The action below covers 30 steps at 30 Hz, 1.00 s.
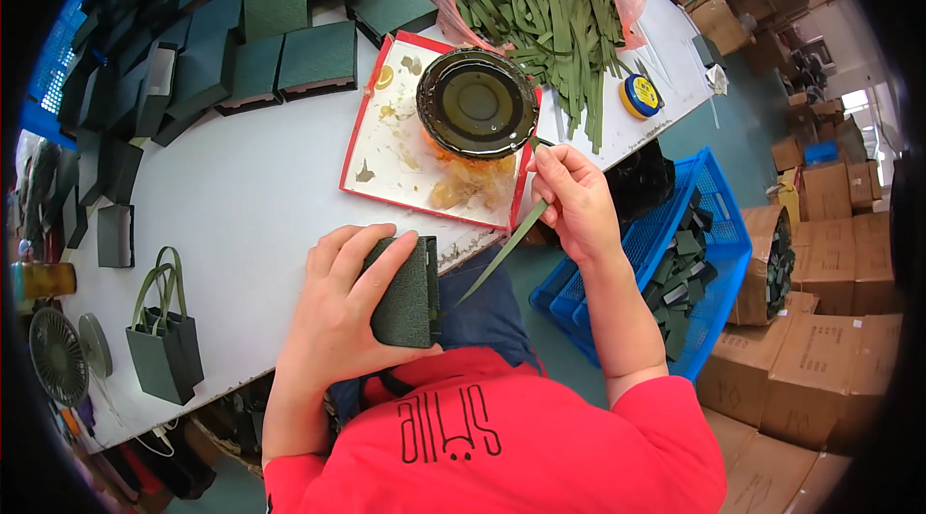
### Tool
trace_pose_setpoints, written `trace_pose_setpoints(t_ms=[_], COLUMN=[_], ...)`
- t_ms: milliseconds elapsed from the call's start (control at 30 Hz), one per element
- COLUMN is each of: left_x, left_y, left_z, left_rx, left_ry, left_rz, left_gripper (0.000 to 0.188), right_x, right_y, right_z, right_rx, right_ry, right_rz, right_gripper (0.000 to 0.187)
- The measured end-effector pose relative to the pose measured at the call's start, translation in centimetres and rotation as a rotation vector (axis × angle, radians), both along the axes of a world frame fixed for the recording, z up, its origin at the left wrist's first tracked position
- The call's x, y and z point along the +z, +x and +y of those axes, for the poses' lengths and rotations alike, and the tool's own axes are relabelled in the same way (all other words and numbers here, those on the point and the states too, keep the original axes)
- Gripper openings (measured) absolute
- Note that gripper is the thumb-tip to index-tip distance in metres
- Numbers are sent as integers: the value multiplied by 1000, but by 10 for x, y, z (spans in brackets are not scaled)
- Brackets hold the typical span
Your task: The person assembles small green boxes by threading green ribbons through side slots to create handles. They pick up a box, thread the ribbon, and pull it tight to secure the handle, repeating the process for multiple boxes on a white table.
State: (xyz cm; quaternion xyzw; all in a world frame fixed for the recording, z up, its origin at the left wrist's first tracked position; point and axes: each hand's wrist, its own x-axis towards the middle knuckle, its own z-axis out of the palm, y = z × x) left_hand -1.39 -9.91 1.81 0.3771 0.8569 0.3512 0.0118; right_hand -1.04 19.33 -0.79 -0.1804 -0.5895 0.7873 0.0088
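Note:
A small dark green textured box (407, 297) is gripped in my left hand (342, 297), near the table's front edge, with my fingers spread across its face. Between the thumb and fingers of my right hand (576, 196) is a green ribbon strip (503, 252). One end of it reaches the rim of a dark round pot (477, 104); the other hangs down toward the box. The pot, with glossy liquid inside, stands on a white tray with a red rim (410, 204), stained with amber residue.
Green ribbon strips (550, 13) spill from a pink plastic bag (632, 3) beyond the pot. Dark green boxes (318, 59) crowd the far left. A small green handled bag (166, 360) stands near a fan (58, 340). Right are a round tin (640, 96), blue crate (725, 225) and cartons (820, 360).

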Motion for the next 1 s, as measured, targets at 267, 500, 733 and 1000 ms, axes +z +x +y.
trace_pose_setpoints(t_ms=[267,500,733,1000], left_x=[-1,-2,-2,0], left_y=[0,0,-3,-5], left_z=[0,-1,-5,-12], left_rx=[-3,6,12,-41], left_ry=[7,10,35,138], left_rz=[4,4,6,-51], left_gripper=[100,101,100,97], right_x=[0,-2,1,37], right_y=[-11,-13,4,38], right_z=[-4,-3,0,-40], right_rx=[-13,-4,-57,315], right_ry=[17,-37,-23,127], right_rz=[-49,-37,27,-85], right_gripper=[22,20,22,18])
